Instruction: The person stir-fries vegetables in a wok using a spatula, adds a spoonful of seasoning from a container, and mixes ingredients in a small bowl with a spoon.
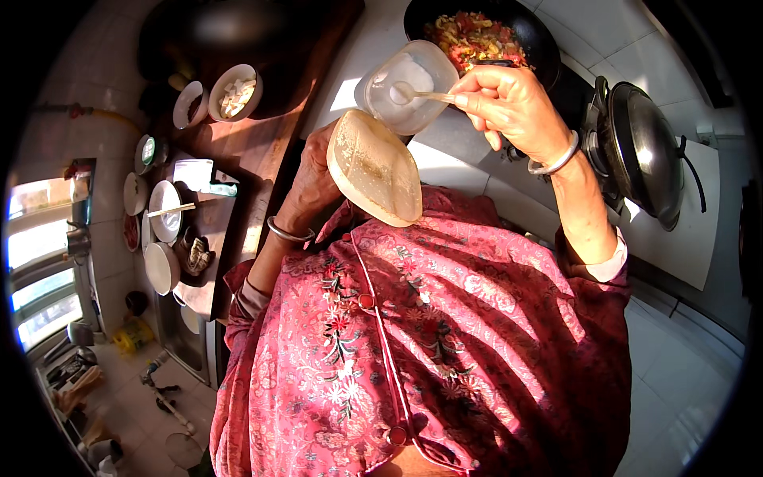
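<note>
My right hand (506,107) pinches the handle of a small spoon (405,93), whose bowl is over a translucent plastic container (438,65) with white granular or powdery stuff in it. A plastic lid (375,170) is tilted in front of my left hand (319,173), which holds its left edge; whether this hand also supports the container is hidden. Just beyond the container, a black wok (545,50) holds chopped red and yellow food (474,36). A dark utensil handle shows behind my right fingers.
A lidded pan (644,155) stands at the right. On the wooden counter (268,149) at the left are a bowl of white cubes (237,95), a smaller bowl (189,106), a cleaver (194,174), a plate with chopsticks (167,211) and several other dishes. A sink (185,334) lies lower left.
</note>
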The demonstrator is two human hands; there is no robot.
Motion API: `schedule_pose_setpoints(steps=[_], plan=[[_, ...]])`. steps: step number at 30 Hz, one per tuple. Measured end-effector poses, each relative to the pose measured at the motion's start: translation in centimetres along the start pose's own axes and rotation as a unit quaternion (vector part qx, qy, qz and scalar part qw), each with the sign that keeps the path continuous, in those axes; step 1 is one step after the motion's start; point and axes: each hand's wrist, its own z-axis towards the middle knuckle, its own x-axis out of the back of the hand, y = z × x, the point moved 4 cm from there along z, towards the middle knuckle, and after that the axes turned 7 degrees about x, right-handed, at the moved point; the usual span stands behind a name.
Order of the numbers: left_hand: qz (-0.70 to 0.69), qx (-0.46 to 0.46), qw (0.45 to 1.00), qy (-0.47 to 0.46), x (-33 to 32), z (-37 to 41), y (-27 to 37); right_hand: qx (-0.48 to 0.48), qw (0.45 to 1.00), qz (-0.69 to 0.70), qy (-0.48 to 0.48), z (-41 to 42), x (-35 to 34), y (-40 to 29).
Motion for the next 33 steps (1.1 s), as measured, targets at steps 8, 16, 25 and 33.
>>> schedule_pose_setpoints(steps=[8,16,25,33], plan=[[0.147,-0.081,0.986,-0.021,-1.1,0.5,2.7,0.017,0.999,-0.023,0.040,-0.5,0.4,0.0],[0.108,-0.061,0.992,-0.013,-1.4,0.3,3.3,0.023,0.998,-0.037,0.040,-0.5,0.6,0.2],[0.033,-0.059,0.997,-0.031,-1.2,0.0,3.7,0.047,0.995,-0.068,0.052,-0.4,0.4,0.6],[0.085,-0.105,0.990,-0.031,-1.6,-0.1,4.5,0.015,1.000,-0.006,0.027,-0.5,0.4,-0.1]])
